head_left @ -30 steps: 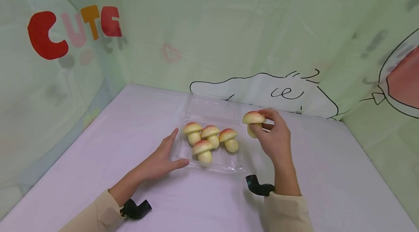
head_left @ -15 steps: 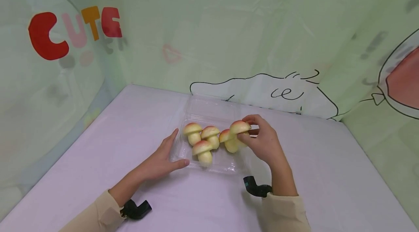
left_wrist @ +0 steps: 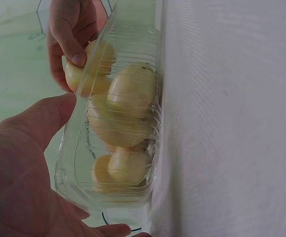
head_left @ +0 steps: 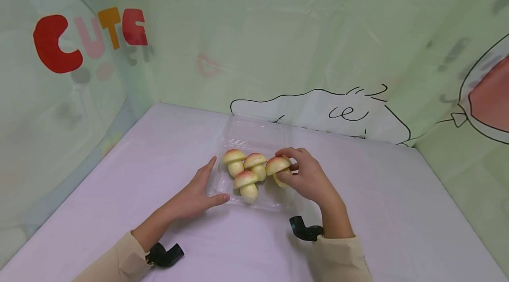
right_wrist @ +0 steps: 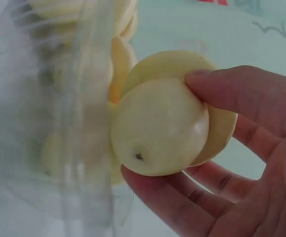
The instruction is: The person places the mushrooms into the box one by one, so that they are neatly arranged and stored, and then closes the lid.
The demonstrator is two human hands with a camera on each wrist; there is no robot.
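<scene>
My right hand point(head_left: 312, 180) pinches a toy mushroom point(head_left: 277, 165), with a red-tinged cap and pale yellow stem, over the right side of a clear plastic clamshell box point(head_left: 262, 206). In the right wrist view, thumb and fingers grip the held mushroom's round stem point(right_wrist: 158, 128) beside the box wall. Three more mushrooms show in the box: one at the back left point(head_left: 233, 155), one in the middle point(head_left: 256, 159) and one in front point(head_left: 245, 179). Another at the right is hidden behind the held one. My left hand point(head_left: 195, 196) rests at the box's left front corner, thumb and fingers spread.
The box's lid point(head_left: 258, 132) lies folded back toward the rear wall. A white cloth point(head_left: 397, 211) covers the table. Printed green curtains point(head_left: 278, 43) enclose the back and sides. Black wrist cameras, one of them the right camera point(head_left: 305, 229), hang below both wrists.
My right hand has carried the held mushroom leftward and down, from beside the box to over its right side, covering the rightmost mushroom. My left hand has stayed put.
</scene>
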